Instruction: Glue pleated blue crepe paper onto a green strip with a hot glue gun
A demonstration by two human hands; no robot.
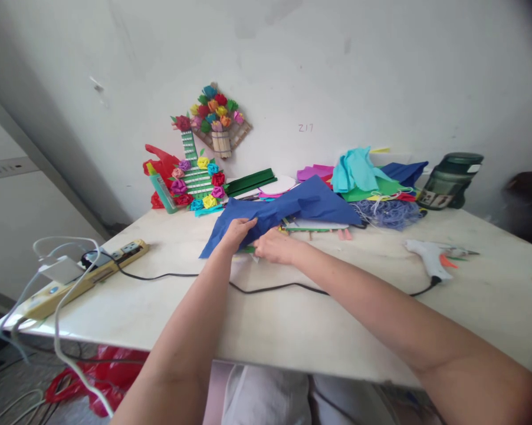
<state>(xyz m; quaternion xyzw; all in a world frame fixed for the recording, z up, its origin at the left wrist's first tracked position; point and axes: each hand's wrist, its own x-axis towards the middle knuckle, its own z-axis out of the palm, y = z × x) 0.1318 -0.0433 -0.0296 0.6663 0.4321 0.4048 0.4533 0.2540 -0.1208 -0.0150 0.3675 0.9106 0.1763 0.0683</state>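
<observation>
A large sheet of dark blue crepe paper (288, 203) spreads across the middle of the table, creased and partly raised. My left hand (238, 233) pinches its near edge, fingers on top of the paper. Just right of it, my right hand (275, 245) is closed in a fist at the same edge. Whatever sits inside that fist is hidden; a small green piece (248, 249) shows between the two hands. Behind the right hand, a white board with a green edge (319, 225) pokes out from under the blue sheet.
A glue gun (429, 255) lies at right, its black cord (288, 285) crossing the table in front of my hands to a power strip (89, 283). Paper-flower guitar (198, 177), glue bottle (162, 189), coloured paper (358, 171), purple shreds (387, 212) and a dark bottle (447, 183) stand behind.
</observation>
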